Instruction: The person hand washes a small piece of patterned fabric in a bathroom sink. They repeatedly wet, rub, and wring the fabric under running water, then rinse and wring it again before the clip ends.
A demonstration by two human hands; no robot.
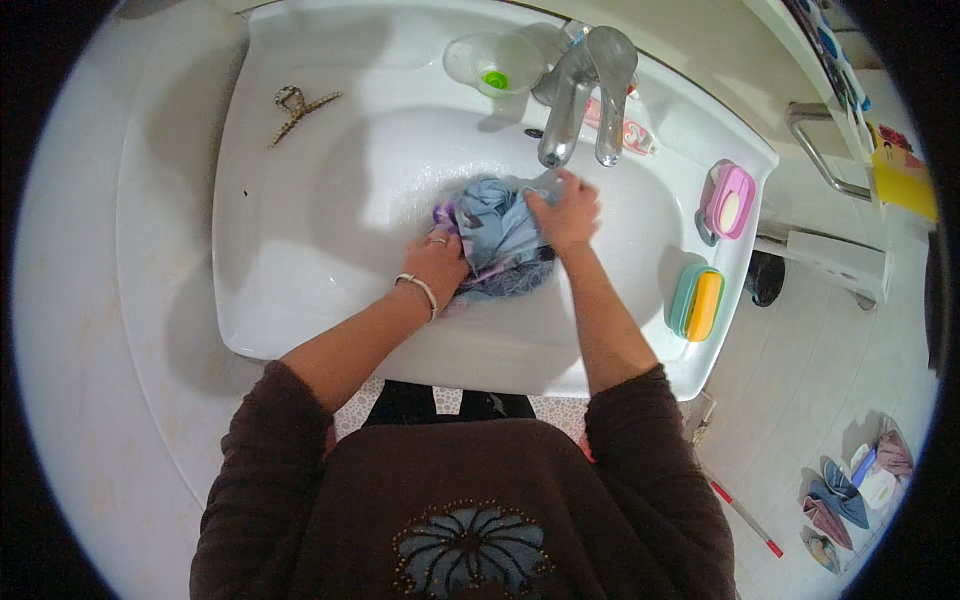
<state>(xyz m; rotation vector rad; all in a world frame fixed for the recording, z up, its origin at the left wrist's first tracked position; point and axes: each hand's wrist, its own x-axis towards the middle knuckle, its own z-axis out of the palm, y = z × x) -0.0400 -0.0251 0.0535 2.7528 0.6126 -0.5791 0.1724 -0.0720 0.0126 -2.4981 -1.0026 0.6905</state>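
Note:
A bunched, wet light-blue cloth (495, 225) with purple and dark patches lies in the basin of the white sink (270, 240), under the faucet. My left hand (438, 263), with a ring and a pale bracelet, presses into the cloth's near left side, its fingertips partly hidden in the folds. At the right side, my right hand (570, 212) has its thumb on the cloth and its fingers curled by the far right edge. Exactly what it pinches is hard to make out. Both forearms reach in from sleeves pushed up to the elbows.
The chrome faucet (575, 95) rises at the back, beside a clear cup (515, 62) and a tube (635, 135). A hair claw (293, 113) lies far left. On the right rim stand a pink soap dish (735, 190) and a teal dish with a yellow bar (705, 307).

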